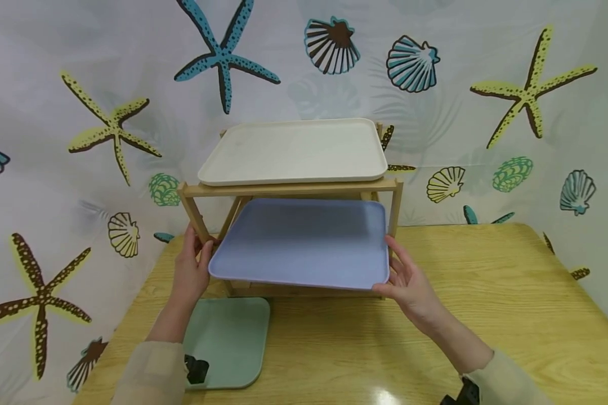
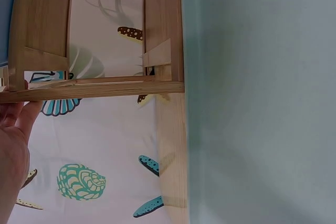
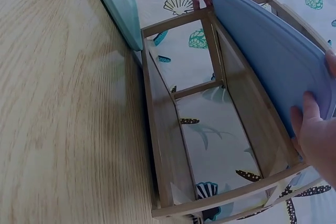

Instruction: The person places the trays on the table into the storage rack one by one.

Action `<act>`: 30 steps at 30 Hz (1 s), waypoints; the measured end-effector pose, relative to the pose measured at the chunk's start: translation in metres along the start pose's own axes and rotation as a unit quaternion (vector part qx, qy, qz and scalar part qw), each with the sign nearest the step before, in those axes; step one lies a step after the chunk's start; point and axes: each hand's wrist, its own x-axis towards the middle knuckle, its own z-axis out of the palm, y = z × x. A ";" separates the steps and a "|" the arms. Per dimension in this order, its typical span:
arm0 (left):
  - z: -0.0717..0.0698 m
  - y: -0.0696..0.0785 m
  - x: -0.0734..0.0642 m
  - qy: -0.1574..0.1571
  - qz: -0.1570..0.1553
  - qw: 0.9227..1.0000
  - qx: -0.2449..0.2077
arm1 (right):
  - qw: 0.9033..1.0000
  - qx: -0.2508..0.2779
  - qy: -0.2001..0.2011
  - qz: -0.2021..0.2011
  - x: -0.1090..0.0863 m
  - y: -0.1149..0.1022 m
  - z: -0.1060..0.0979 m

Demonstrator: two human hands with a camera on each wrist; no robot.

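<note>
A two-tier wooden rack (image 1: 294, 189) stands on the table, a white tray (image 1: 299, 149) lying on its upper tier. A periwinkle-blue tray (image 1: 304, 242) sits at the middle level, its front sticking out toward me and tilted down. My left hand (image 1: 191, 270) grips the rack's left post beside that tray; some fingers are hidden behind the wood. At the blue tray's front right corner, my right hand (image 1: 410, 287) holds the edge, as the right wrist view also shows. A green tray (image 1: 228, 343) lies on the table below my left forearm.
The wooden table (image 1: 486, 315) extends to the right of the rack. Behind stands a white curtain (image 1: 451, 124) printed with starfish and shells. The rack's lower crossbars (image 3: 223, 190) show in the right wrist view, under the blue tray.
</note>
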 end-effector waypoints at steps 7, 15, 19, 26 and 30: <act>0.000 -0.003 -0.002 0.004 0.016 1.000 0.001 | 0.995 -0.075 0.069 0.007 -0.004 0.006 -0.002; 0.000 0.001 -0.001 0.011 0.020 1.000 0.001 | 0.982 -0.161 0.093 -0.029 -0.004 0.012 -0.005; 0.000 0.001 -0.001 0.008 0.018 1.000 -0.001 | 0.969 -0.209 0.123 -0.038 -0.002 0.012 -0.001; 0.001 0.000 0.000 0.012 0.020 1.000 -0.001 | 0.947 -0.254 0.188 -0.061 0.010 0.014 0.006; 0.001 0.000 -0.001 0.015 0.027 1.000 0.002 | 0.950 -0.234 0.198 -0.064 0.020 0.017 0.011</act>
